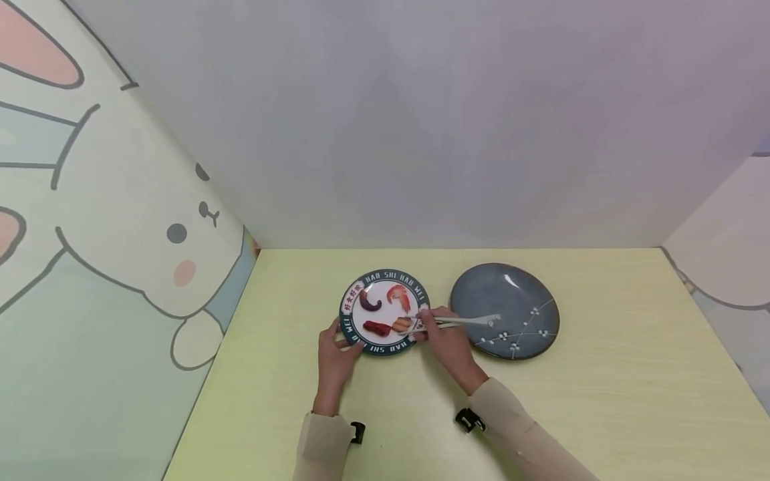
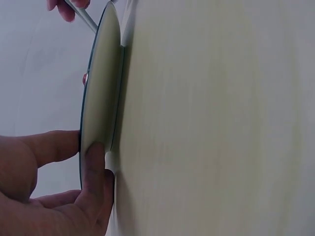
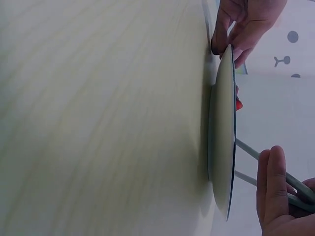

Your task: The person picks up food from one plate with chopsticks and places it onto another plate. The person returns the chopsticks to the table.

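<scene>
A round white plate [image 1: 385, 294] with a dark green lettered rim lies on the table. On it are a curled purple-brown piece [image 1: 370, 302], an orange shrimp [image 1: 399, 296], a dark red piece [image 1: 377, 328] and a tan food piece [image 1: 402, 325]. My left hand [image 1: 337, 361] pinches the plate's near-left rim; in the left wrist view, a finger reaches beneath the edge. My right hand [image 1: 448, 341] holds a pair of pale chopsticks [image 1: 460, 321] over the plate's right side. Their tips are at the tan piece; whether they grip it, I cannot tell.
A larger blue-grey plate [image 1: 493, 294] with white blossom branches stands just right of my right hand on the pale wooden table [image 1: 631, 374]. Behind the table rises a plain wall [image 1: 451, 133]. A wall with a rabbit drawing [image 1: 132, 200] borders the left side.
</scene>
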Tool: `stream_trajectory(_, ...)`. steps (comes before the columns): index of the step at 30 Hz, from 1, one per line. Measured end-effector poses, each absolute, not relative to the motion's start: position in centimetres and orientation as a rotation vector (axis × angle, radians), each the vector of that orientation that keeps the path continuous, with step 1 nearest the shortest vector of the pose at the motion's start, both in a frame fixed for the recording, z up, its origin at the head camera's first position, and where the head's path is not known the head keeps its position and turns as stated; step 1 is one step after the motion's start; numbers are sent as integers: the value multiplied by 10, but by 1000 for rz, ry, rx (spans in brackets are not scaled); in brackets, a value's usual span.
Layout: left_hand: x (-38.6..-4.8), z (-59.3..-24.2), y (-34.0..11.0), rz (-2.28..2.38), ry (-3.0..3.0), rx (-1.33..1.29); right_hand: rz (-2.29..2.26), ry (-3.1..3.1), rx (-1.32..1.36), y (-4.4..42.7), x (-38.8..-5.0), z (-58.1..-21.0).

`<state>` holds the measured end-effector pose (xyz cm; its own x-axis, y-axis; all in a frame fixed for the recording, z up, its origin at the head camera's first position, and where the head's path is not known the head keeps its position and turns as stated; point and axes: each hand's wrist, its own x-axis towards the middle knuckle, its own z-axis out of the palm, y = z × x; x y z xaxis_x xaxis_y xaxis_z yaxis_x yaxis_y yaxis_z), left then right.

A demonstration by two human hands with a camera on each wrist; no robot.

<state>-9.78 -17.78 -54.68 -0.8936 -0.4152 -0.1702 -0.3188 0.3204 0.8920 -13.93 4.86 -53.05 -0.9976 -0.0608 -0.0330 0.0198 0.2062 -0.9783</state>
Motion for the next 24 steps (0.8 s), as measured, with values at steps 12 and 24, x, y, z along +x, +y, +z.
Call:
stream_trajectory(12,-98,-546,-177,-1624,-2482,685,-2013,2488,-160,43,-141,-533)
stream_trajectory(24,-98,-546,-176,-1636,-2479,695,-2118,2439,-84,47,-141,-538)
